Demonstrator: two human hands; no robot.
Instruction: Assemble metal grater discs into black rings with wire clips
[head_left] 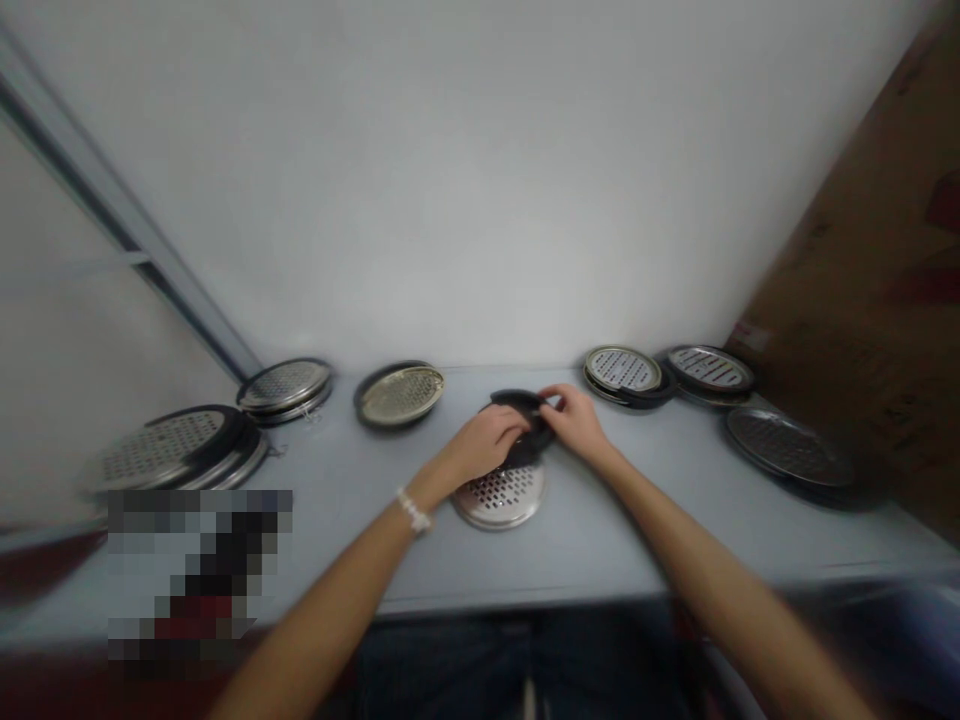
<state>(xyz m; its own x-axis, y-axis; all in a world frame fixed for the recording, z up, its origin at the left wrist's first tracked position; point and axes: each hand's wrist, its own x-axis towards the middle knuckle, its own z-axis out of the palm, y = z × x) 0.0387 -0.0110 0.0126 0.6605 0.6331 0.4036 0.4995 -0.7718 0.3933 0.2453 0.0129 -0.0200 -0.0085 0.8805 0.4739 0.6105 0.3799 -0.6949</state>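
Note:
A round metal grater plate (507,497) lies on the table in front of me, its rows of holes showing toward the near side. A black curved piece (517,400) sits over its far part. My left hand (487,443), with a pale bracelet at the wrist, curls its fingers over the left side of that black piece. My right hand (574,422) pinches its right edge between thumb and fingers. The fingers cover part of the black piece, so I cannot tell how it joins the plate.
Round graters with dark rims lie around the table (585,560): stacks at left (169,450) and back left (285,388), one grater (401,393) behind, others at back right (622,372) (711,370) and right (787,448). Cardboard (862,300) stands right; a pixelated patch covers the lower left.

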